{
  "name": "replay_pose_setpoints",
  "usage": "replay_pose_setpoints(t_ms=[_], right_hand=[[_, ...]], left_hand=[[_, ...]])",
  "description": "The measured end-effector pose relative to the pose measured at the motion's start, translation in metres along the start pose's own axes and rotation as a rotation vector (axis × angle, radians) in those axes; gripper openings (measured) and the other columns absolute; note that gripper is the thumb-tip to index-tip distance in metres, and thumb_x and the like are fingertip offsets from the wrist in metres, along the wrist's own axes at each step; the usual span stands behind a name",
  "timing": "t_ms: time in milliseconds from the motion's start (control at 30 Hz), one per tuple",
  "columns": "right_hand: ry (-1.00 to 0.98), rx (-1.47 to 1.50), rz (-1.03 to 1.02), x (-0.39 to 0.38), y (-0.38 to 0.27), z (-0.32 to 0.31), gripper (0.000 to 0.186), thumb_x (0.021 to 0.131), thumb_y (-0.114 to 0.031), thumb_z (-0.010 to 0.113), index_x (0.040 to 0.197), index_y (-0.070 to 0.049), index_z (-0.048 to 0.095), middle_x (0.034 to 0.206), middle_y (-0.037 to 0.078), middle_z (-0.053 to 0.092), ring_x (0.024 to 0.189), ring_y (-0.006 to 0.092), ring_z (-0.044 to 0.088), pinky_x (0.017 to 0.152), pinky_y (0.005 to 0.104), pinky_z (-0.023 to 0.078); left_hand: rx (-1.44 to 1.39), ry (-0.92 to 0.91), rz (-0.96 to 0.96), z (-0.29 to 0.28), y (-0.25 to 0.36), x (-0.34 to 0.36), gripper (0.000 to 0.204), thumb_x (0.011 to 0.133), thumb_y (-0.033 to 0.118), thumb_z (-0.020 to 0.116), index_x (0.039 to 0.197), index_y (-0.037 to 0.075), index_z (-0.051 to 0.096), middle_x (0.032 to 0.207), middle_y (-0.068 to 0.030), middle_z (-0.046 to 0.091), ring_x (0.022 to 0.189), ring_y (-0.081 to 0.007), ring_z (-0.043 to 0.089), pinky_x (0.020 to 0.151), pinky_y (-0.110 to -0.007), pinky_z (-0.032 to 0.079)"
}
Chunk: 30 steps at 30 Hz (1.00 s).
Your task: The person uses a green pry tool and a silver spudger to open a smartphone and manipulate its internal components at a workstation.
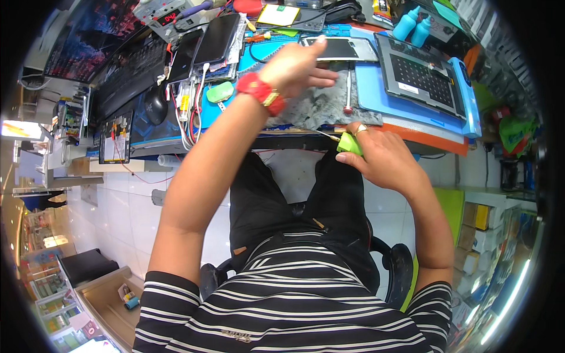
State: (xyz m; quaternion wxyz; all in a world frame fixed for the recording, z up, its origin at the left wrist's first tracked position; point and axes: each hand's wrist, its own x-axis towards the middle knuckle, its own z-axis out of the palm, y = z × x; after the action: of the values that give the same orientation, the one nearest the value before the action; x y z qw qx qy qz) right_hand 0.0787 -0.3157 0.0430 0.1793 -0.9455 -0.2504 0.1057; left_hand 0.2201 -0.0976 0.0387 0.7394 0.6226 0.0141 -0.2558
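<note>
My left hand (296, 69), with a red band at the wrist, hangs over the bench with its fingers stretched apart. Nothing is in it. Just beyond the fingertips lies a phone (347, 49) with a pale frame and a dark middle, partly covered by the hand. At the bench's front edge my right hand (385, 154) is closed around a bright green tool handle (349, 143). A thin metal tip points left from this handle. Between the hands, a slim screwdriver (348, 88) with a red end rests on the grey marbled mat (306, 106).
On the right, a grey laptop part (421, 76) lies on a blue tray (371, 97). Blue bottles (406, 25) stand behind it. To the left are a dark phone (218, 38) with a white cable, a green oval piece (220, 92), a mouse (155, 105) and a keyboard (129, 70).
</note>
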Motion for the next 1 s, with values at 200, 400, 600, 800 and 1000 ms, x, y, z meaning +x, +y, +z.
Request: replay_pose_setpoints(t_ms=[200, 400, 600, 800, 1000], right_hand=[[-0.005, -0.021, -0.001, 0.001, 0.002, 0.004, 0.057, 0.1, -0.045, 0.069, 0.128, 0.003, 0.061, 0.096, 0.025, 0.075, 0.092, 0.045, 0.072, 0.081, 0.0529, 0.054], [0.054, -0.036, -0.054, 0.002, 0.006, 0.011, 0.058, 0.1, -0.047, 0.068, 0.129, 0.004, 0.061, 0.098, 0.025, 0.076, 0.094, 0.0447, 0.072, 0.081, 0.053, 0.055], [0.018, -0.022, -0.022, 0.005, -0.001, 0.005, 0.058, 0.101, -0.047, 0.067, 0.13, 0.003, 0.061, 0.101, 0.025, 0.076, 0.096, 0.0446, 0.072, 0.083, 0.0528, 0.054], [0.043, -0.043, -0.017, 0.006, 0.0, 0.01, 0.056, 0.102, -0.047, 0.066, 0.13, 0.001, 0.06, 0.105, 0.024, 0.076, 0.099, 0.0444, 0.072, 0.086, 0.0534, 0.053], [-0.007, -0.005, 0.007, 0.009, -0.003, 0.005, 0.054, 0.102, -0.047, 0.066, 0.13, -0.001, 0.06, 0.103, 0.025, 0.075, 0.1, 0.0456, 0.07, 0.087, 0.0533, 0.051]], left_hand=[[1.604, 0.637, 0.371, -0.059, 0.008, -0.075, 0.036, 0.101, 0.033, 0.07, 0.114, 0.0, 0.076, 0.114, -0.0209, 0.074, 0.099, -0.0385, 0.074, 0.083, -0.047, 0.059], [1.725, 0.593, 0.484, -0.084, -0.026, -0.069, 0.028, 0.096, 0.028, 0.074, 0.103, 0.001, 0.075, 0.1, -0.0181, 0.071, 0.096, -0.0395, 0.07, 0.081, -0.052, 0.056], [1.886, 0.638, 0.54, -0.097, -0.023, -0.046, 0.017, 0.097, 0.019, 0.069, 0.094, 0.003, 0.07, 0.101, -0.016, 0.069, 0.094, -0.0385, 0.071, 0.077, -0.05, 0.058], [1.99, 0.595, 0.509, -0.094, -0.011, -0.039, 0.014, 0.097, 0.018, 0.069, 0.098, 0.004, 0.069, 0.099, -0.0154, 0.069, 0.093, -0.0378, 0.071, 0.078, -0.049, 0.059], [1.614, 0.527, 0.743, -0.076, -0.024, -0.038, 0.031, 0.106, 0.026, 0.061, 0.121, -0.001, 0.066, 0.11, -0.0212, 0.069, 0.101, -0.0436, 0.066, 0.087, -0.052, 0.054]])
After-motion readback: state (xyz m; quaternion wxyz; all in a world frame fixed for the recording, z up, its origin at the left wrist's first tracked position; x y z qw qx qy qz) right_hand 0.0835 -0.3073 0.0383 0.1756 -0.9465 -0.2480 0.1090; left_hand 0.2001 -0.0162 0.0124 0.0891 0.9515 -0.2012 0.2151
